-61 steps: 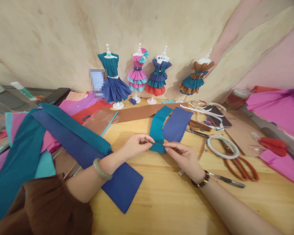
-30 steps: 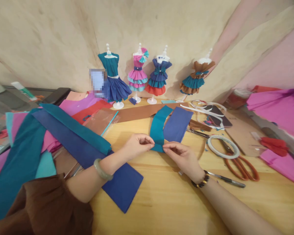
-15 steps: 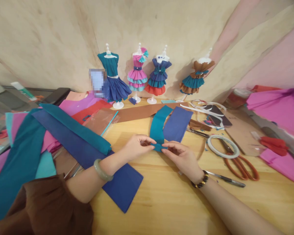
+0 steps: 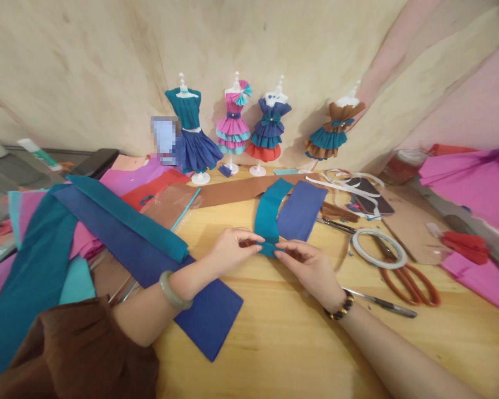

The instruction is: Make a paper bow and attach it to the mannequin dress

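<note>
A small teal paper piece point(image 4: 268, 249) is pinched between my two hands above the wooden table. My left hand point(image 4: 236, 247) grips its left end with thumb and fingers closed. At its right end, my right hand point(image 4: 310, 266) holds it the same way. Just beyond the fingers lies a wider teal strip point(image 4: 270, 208), next to a blue folded paper point(image 4: 303, 208). Whether the small piece joins the wider strip is unclear. Under my left forearm a long blue strip point(image 4: 212, 316) runs diagonally, with a rolled teal strip point(image 4: 137, 221) beside it.
Several mannequins in paper dresses, one in teal and blue point(image 4: 195, 138), stand along the wall. To the right are a tape roll point(image 4: 357, 249), orange-handled scissors point(image 4: 411, 285), a pen point(image 4: 385, 305) and a dark phone-like slab point(image 4: 372, 197). Coloured papers point(image 4: 37, 260) cover the left side.
Both hands keep their hold in nearly the same place. The small teal piece between the fingertips looks slightly flatter than before.
</note>
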Available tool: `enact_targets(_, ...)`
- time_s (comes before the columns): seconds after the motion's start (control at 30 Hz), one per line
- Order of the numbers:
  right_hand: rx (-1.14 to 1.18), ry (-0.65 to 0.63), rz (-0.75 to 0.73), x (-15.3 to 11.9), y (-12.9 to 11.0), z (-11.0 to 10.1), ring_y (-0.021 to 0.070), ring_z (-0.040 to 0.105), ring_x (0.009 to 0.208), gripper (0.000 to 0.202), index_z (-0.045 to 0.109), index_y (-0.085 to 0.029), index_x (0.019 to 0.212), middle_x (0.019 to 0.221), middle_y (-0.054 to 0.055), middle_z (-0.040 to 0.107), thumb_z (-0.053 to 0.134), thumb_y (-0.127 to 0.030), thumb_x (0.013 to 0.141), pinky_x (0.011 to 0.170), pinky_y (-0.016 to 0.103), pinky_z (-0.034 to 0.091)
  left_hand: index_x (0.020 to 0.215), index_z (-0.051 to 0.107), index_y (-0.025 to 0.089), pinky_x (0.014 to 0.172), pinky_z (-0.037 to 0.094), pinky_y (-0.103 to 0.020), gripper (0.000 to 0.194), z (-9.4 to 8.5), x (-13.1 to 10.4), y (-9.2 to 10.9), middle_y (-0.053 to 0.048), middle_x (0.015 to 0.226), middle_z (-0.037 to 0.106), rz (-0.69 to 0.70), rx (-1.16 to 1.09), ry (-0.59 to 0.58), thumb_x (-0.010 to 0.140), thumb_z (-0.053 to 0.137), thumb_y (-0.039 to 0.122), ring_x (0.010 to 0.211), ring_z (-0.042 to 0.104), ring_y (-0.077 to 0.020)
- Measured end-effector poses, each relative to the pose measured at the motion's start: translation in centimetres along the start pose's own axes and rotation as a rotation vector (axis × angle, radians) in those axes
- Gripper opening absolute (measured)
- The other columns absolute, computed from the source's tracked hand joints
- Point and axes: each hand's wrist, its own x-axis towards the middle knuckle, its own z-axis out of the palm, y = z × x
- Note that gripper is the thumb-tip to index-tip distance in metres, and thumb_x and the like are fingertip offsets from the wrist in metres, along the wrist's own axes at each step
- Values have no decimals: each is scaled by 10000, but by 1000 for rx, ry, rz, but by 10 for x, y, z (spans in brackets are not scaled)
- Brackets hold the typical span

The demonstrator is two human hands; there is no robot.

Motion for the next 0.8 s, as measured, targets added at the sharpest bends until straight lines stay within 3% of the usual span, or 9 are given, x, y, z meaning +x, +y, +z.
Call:
enact_targets(0.53,-10,-16,-51,2,-5,-1,189,633,718,156,735,-211,804,810,61,706,646,-339,787,676,319,520,819,749,164,689,495,-254,124,-2,-1,5,-64,830,727,102,150,-12,782,639,210,748,657,-171)
enact_targets(0.67,12,-23,-66,3,-5,-2,205,642,805,145,726,-212,783,871,70,713,652,-337,781,759,341,519,777,738,178,766,494,-257,98,-4,-1,5,-54,857,725,180,130,-16,777,641,195,810,658,-168)
enact_targets(0.8,42,-46,25,2,-4,-2,199,653,738,192,722,-197,817,834,67,728,647,-369,777,692,326,530,820,740,180,746,499,-259,119,-3,-1,3,-41,853,746,90,107,-53,781,630,201,776,664,-165)
